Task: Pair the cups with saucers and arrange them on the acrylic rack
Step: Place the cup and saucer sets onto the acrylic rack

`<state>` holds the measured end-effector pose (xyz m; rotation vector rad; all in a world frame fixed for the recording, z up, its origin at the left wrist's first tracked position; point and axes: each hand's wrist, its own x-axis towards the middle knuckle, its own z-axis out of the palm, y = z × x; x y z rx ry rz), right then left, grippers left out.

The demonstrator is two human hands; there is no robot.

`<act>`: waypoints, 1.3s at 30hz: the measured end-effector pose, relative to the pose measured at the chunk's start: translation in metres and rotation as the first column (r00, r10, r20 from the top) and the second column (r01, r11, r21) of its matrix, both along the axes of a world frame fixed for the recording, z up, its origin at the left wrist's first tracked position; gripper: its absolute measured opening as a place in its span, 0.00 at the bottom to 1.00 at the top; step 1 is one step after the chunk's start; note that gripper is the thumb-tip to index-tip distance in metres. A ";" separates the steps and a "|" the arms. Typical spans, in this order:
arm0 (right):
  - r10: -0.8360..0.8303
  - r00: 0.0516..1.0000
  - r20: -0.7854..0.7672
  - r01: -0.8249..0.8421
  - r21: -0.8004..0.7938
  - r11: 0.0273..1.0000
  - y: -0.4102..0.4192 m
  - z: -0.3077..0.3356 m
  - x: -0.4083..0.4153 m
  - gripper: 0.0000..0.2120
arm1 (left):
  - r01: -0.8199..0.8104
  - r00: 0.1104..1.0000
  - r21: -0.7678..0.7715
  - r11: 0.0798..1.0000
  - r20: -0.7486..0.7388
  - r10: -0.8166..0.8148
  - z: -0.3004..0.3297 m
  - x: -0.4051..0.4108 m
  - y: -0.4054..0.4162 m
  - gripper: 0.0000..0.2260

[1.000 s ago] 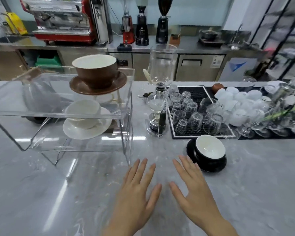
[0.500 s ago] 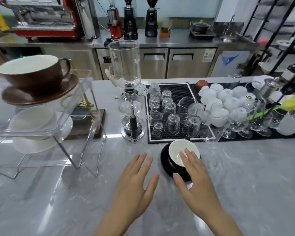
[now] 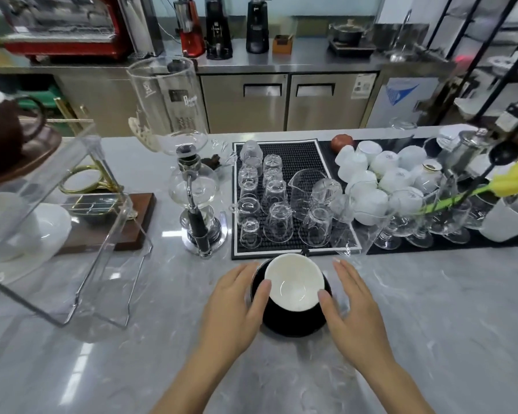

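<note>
A black cup (image 3: 293, 286) with a white inside sits on a black saucer (image 3: 293, 325) on the grey counter, near the front middle. My left hand (image 3: 237, 303) lies against the saucer's left side, thumb at the cup's rim. My right hand (image 3: 353, 306) flanks the right side, thumb touching the cup; both hands have straight fingers. At the far left stands the acrylic rack (image 3: 81, 234). Its top shelf carries a brown cup (image 3: 0, 127) on a brown saucer (image 3: 21, 162). Below them a white cup (image 3: 6, 222) rests on a white saucer (image 3: 54, 228).
A glass siphon coffee maker (image 3: 192, 186) stands left of a black mat (image 3: 308, 158) with several upturned glasses. White cups (image 3: 386, 171) and stemmed glasses (image 3: 416, 222) crowd the right. A wooden tray (image 3: 117, 234) lies behind the rack.
Both hands moved forward from the bare counter to either side of the black cup and saucer. The view swung right, pushing the rack toward the left edge.
</note>
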<state>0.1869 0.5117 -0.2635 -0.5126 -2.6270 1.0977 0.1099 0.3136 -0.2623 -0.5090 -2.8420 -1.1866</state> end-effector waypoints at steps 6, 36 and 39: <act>-0.060 0.998 0.028 0.063 -0.151 0.987 0.012 -0.010 -0.012 0.28 | -0.054 0.994 -0.007 0.998 0.091 0.055 -0.013 -0.015 0.004 0.27; 0.052 0.955 0.292 0.195 -0.751 0.631 0.040 -0.009 -0.032 0.11 | -0.405 0.585 0.350 0.845 0.809 -0.055 -0.011 -0.033 0.002 0.16; 0.058 0.957 0.283 0.178 -0.736 0.653 0.039 -0.007 -0.033 0.10 | -0.415 0.567 0.351 0.839 0.821 -0.063 -0.007 -0.032 0.002 0.22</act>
